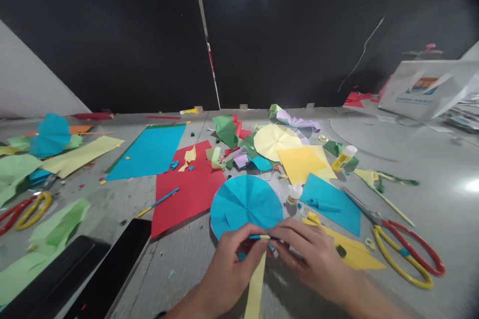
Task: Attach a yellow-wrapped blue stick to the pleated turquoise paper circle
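My left hand point(230, 264) and my right hand point(310, 254) meet at the near edge of a blue pleated paper circle point(245, 204) lying on the grey table point(411, 194). Both hands pinch a thin rolled paper stick point(260, 237), blue with a yellow part, held level between the fingertips. A yellow paper strip point(256, 289) runs from under the hands toward me. A glue stick cap point(295, 192) stands just right of the circle.
Red paper point(187, 189) and blue paper point(149, 152) lie to the left, with yellow and blue sheets and a glue stick point(344, 157) at right. Red-yellow scissors point(404, 249) lie at right, another pair point(26, 212) at left. Two dark phones point(93, 269) sit near-left. Several scraps litter the middle.
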Demonstrator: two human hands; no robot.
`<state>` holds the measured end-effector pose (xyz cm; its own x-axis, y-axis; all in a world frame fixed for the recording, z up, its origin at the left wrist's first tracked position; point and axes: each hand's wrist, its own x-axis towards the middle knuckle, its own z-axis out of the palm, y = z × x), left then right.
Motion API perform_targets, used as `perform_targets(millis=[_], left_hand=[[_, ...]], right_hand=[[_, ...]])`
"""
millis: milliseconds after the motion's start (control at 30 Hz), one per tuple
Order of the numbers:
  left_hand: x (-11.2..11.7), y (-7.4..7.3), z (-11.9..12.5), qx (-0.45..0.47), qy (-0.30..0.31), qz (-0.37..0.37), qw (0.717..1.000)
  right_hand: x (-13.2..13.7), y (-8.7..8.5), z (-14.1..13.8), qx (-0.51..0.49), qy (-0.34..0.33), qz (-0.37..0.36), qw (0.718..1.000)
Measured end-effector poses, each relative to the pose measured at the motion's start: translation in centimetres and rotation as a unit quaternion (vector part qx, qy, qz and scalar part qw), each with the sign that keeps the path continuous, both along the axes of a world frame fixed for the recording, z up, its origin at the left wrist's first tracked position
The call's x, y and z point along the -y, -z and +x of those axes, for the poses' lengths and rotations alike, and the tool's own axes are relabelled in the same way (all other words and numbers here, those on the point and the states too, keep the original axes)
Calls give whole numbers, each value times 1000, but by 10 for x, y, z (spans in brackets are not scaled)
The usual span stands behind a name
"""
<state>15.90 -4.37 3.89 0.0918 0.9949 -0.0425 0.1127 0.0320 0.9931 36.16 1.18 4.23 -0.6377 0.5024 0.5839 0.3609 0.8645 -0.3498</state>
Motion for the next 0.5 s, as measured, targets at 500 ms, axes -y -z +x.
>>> perform_targets(millis=[500], left_hand=[[-3,-9,7,175,1,-116,978]], right_hand=[[3,5,-3,-12,24,2,1000]])
